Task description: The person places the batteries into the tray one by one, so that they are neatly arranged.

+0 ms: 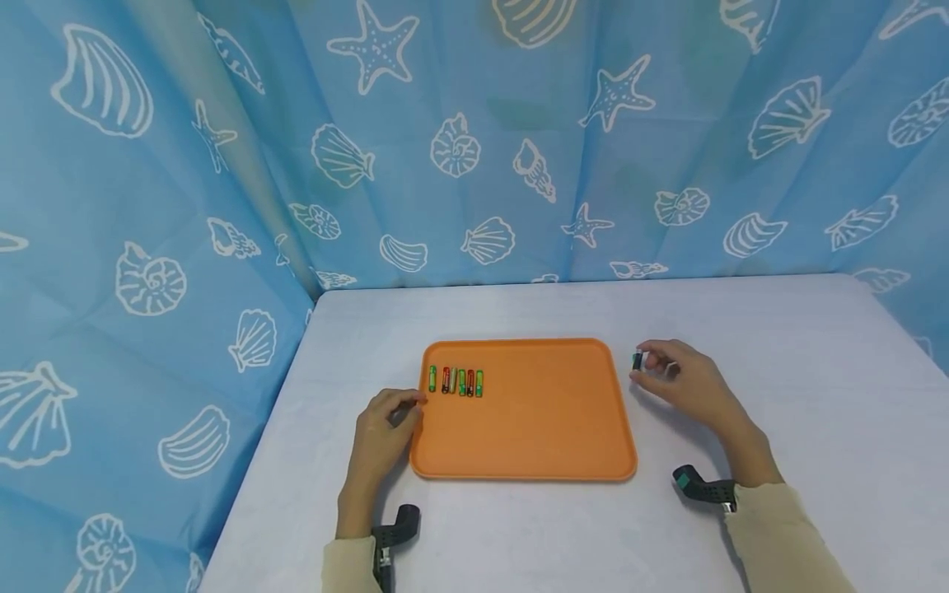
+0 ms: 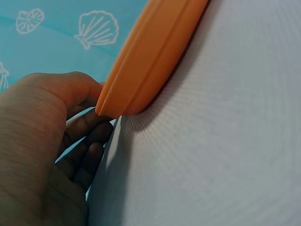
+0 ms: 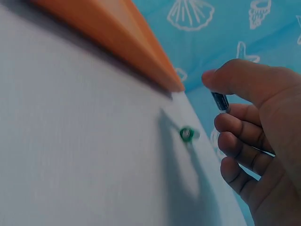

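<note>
My left hand [image 1: 383, 430] pinches the left rim of the orange tray [image 1: 549, 420], thumb and fingertips at its edge. In the left wrist view the same hand [image 2: 51, 127] has its other fingers loosely bent below the tray's corner. To the right of the tray, my right hand [image 1: 689, 380] holds a small dark battery [image 3: 219, 101] between thumb and fingers, above the table. A blurred green round-ended thing [image 3: 187, 134] shows on the table beneath it in the right wrist view. Several green and red batteries [image 1: 470, 383] stand in a row along the tray's upper left.
The tray lies on a white-covered table [image 1: 549, 535]. Behind and to the left hangs a blue curtain [image 1: 445, 206] with white shells and starfish. Each wrist wears a black camera mount, such as the right one [image 1: 700, 487].
</note>
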`<action>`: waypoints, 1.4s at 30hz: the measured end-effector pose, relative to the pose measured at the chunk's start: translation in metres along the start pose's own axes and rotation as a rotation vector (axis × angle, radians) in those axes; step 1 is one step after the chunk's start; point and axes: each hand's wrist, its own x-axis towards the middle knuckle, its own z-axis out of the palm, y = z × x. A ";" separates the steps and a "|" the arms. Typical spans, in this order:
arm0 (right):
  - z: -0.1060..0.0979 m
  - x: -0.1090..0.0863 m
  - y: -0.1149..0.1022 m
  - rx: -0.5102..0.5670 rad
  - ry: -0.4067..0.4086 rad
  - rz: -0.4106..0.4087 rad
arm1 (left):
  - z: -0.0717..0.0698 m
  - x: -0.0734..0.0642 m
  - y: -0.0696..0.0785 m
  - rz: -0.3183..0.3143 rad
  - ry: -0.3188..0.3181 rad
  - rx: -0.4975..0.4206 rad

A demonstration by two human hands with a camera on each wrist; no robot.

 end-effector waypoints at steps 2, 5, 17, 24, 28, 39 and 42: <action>0.003 0.000 -0.005 0.014 0.012 -0.018 | 0.000 0.000 -0.002 0.006 0.001 0.003; 0.006 -0.001 -0.014 0.035 0.006 -0.037 | 0.001 0.000 -0.004 0.011 0.004 0.011; 0.018 -0.006 -0.039 0.042 -0.057 -0.012 | 0.003 -0.002 -0.008 0.010 0.007 0.015; 0.024 -0.004 -0.047 0.024 -0.055 -0.003 | 0.002 -0.001 -0.009 0.018 0.008 0.000; 0.026 -0.002 -0.054 0.049 -0.058 -0.017 | 0.001 0.000 -0.009 0.031 0.005 0.008; 0.035 0.002 -0.063 0.113 -0.066 -0.060 | 0.002 0.001 -0.009 0.019 0.011 0.002; 0.039 0.002 -0.064 0.116 -0.076 -0.064 | 0.004 0.000 -0.009 0.017 0.011 0.001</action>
